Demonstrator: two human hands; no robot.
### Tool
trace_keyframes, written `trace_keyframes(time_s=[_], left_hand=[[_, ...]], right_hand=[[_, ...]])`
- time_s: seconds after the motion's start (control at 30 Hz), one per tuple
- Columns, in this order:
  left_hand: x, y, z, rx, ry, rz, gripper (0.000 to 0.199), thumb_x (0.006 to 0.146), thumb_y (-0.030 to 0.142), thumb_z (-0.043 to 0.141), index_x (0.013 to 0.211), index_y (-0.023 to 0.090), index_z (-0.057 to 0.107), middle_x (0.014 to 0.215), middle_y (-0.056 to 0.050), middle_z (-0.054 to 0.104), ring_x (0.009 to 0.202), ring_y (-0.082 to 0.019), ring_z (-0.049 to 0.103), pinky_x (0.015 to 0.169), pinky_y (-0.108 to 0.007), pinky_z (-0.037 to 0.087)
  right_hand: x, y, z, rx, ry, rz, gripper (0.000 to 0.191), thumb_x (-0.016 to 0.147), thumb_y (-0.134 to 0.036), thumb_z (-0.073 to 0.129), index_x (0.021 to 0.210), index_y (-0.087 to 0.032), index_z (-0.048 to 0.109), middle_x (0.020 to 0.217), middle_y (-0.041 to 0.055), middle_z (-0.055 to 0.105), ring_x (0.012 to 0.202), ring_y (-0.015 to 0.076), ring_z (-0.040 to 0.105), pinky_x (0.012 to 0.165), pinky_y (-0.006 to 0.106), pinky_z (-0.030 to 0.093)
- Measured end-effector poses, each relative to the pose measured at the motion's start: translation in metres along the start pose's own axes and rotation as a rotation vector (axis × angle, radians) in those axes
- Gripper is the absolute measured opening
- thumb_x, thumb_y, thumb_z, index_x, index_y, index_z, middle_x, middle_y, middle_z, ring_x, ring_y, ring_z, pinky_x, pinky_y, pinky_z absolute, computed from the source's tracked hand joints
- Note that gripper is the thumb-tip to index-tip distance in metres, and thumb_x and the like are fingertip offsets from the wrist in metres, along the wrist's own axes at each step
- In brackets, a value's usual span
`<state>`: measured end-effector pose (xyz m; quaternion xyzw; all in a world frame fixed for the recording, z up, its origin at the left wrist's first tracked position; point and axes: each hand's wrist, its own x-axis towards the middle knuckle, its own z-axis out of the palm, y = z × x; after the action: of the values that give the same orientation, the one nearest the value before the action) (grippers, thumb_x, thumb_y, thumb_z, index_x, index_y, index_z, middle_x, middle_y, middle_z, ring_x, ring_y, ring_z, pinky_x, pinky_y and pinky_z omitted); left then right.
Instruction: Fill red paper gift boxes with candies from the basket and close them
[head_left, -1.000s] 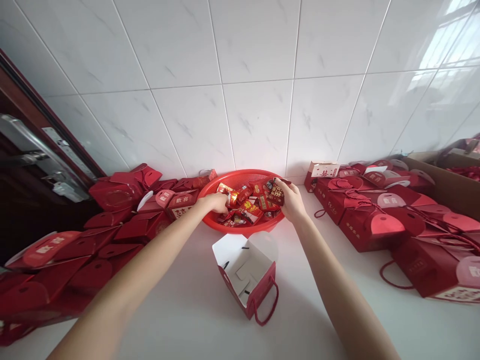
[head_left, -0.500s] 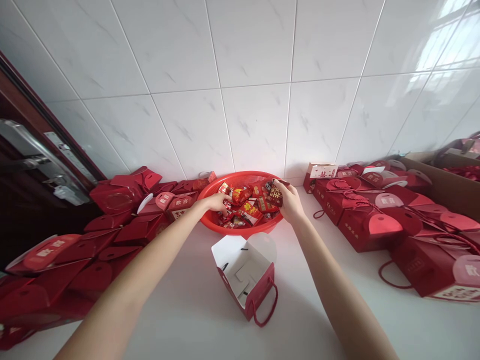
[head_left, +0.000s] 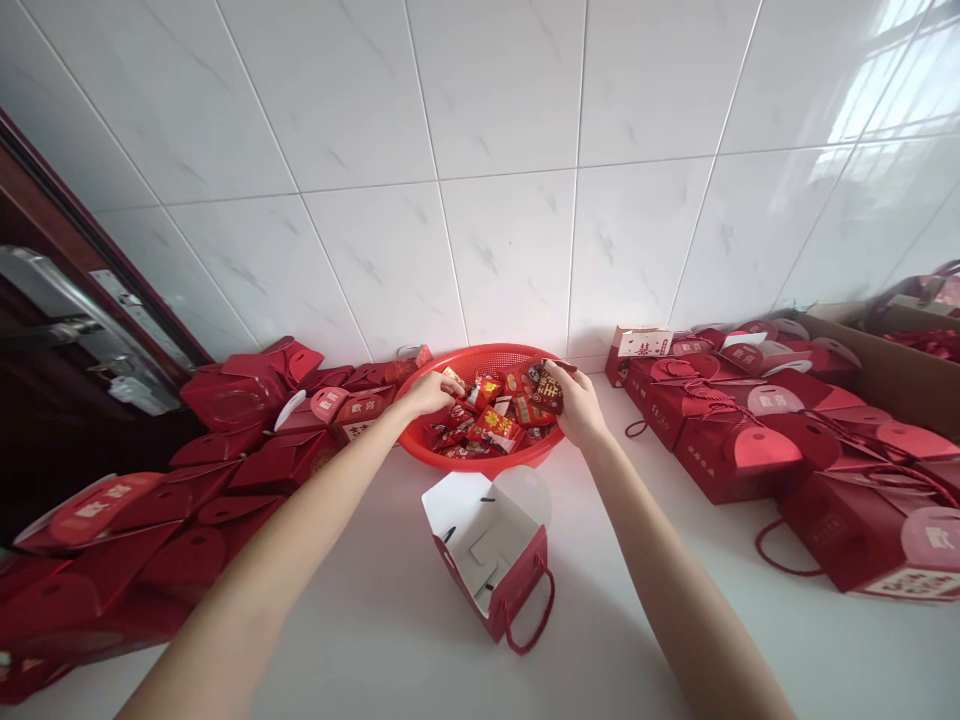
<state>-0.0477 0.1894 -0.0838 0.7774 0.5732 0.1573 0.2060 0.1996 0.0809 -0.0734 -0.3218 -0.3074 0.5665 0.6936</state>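
Observation:
A red plastic basket (head_left: 491,354) of wrapped candies (head_left: 496,428) stands against the wall. My right hand (head_left: 583,405) grips a dark brown candy packet (head_left: 549,390) with gold characters at the basket's right side. Over its left side is my left hand (head_left: 431,393), fingers curled together; what they hold, if anything, is hidden. A pale gold wrapper (head_left: 453,377) shows just beside those fingertips. Between my forearms, nearer to me, a red gift box (head_left: 517,580) with a white inside sits with its top open. Its red rope handle (head_left: 541,625) hangs out at the right.
Closed red gift boxes (head_left: 277,455) crowd the left of the white table (head_left: 600,640). More red boxes (head_left: 739,455) with rope handles fill the right side. Behind them is a cardboard carton (head_left: 885,385). A dark door with a metal handle (head_left: 56,320) stands at far left.
My left hand has lifted slightly up and left from among the candies, its fingers drawn together. My right hand stays nearly in place with the brown packet. The open box has not moved.

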Motion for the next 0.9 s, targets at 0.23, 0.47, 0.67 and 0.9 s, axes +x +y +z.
trace_keyframes(time_s=[0.23, 0.47, 0.67, 0.9], left_hand=[[-0.015, 0.031, 0.01, -0.082, -0.155, 0.103, 0.027, 0.064, 0.031, 0.078, 0.089, 0.023, 0.079, 0.102, -0.004, 0.078, 0.096, -0.027, 0.07, 0.083, -0.03, 0.051], [-0.016, 0.047, 0.019, -0.247, -0.188, 0.094, 0.062, 0.046, 0.03, 0.091, 0.106, 0.02, 0.076, 0.088, -0.004, 0.075, 0.09, -0.03, 0.07, 0.078, -0.034, 0.051], [-0.022, 0.057, -0.001, -0.495, -0.026, 0.169, 0.049, 0.065, 0.046, 0.082, 0.103, 0.017, 0.073, 0.118, -0.01, 0.074, 0.111, -0.03, 0.066, 0.094, -0.039, 0.05], [-0.029, 0.075, -0.006, -0.641, 0.004, 0.27, 0.049, 0.07, 0.047, 0.078, 0.105, 0.013, 0.072, 0.117, -0.012, 0.074, 0.108, -0.028, 0.068, 0.098, -0.043, 0.051]], right_hand=[[0.0, 0.001, -0.001, -0.005, 0.001, -0.007, 0.017, 0.071, -0.033, 0.08, 0.076, -0.019, 0.071, 0.073, 0.0011, 0.076, 0.069, 0.0201, 0.074, 0.064, 0.03, 0.062], [0.0, 0.001, -0.001, -0.022, -0.016, -0.006, 0.026, 0.068, -0.04, 0.082, 0.078, -0.02, 0.07, 0.073, 0.0033, 0.077, 0.077, 0.0267, 0.076, 0.069, 0.038, 0.064], [0.001, 0.002, -0.003, 0.011, -0.016, -0.017, 0.027, 0.065, -0.036, 0.085, 0.077, -0.018, 0.07, 0.075, 0.0046, 0.077, 0.075, 0.0251, 0.076, 0.065, 0.034, 0.063], [0.004, 0.004, -0.005, 0.023, 0.005, -0.017, 0.02, 0.067, -0.032, 0.084, 0.072, -0.02, 0.068, 0.07, 0.0023, 0.076, 0.066, 0.0211, 0.073, 0.057, 0.031, 0.061]])
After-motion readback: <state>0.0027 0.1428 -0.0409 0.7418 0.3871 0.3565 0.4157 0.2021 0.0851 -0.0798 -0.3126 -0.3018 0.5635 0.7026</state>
